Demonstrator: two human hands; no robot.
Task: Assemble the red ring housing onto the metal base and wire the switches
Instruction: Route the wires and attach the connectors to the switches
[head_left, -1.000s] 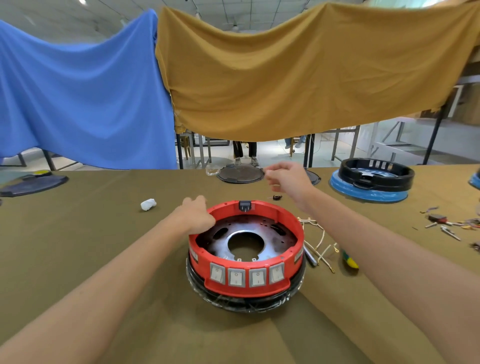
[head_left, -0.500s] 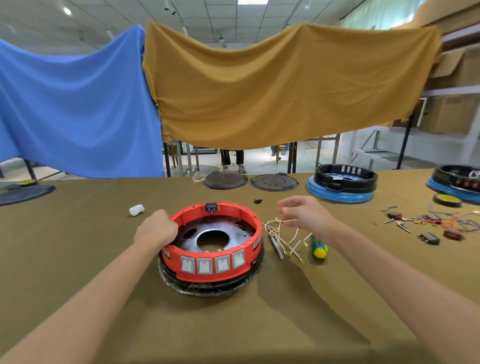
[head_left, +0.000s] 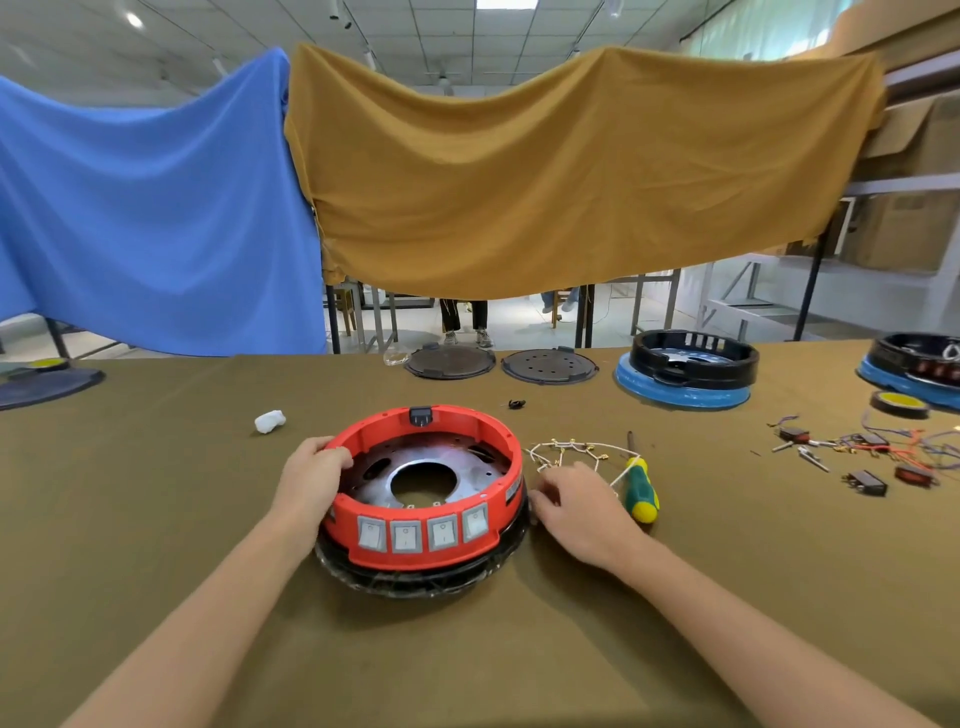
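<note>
Your right hand (head_left: 576, 506) drops beside the white wire harness (head_left: 569, 454), fingers loosely spread and gripping nothing, while your left hand (head_left: 311, 480) curls over the red ring housing (head_left: 431, 540) rim, so wiring looks next.

Glossy red plastic housing (head_left: 426, 545), shiny metal base (head_left: 467, 470), matt cloth tbl (head_left: 156, 493).

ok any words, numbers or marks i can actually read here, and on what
"I": a short stroke like this shows on each of the four grey rocker switches on the front of the red ring housing; any other mark on them is too blurred to read.
Small label on the housing's right side: too blurred to read.
Cardboard boxes far right: no print legible.
Nothing else readable.
</note>
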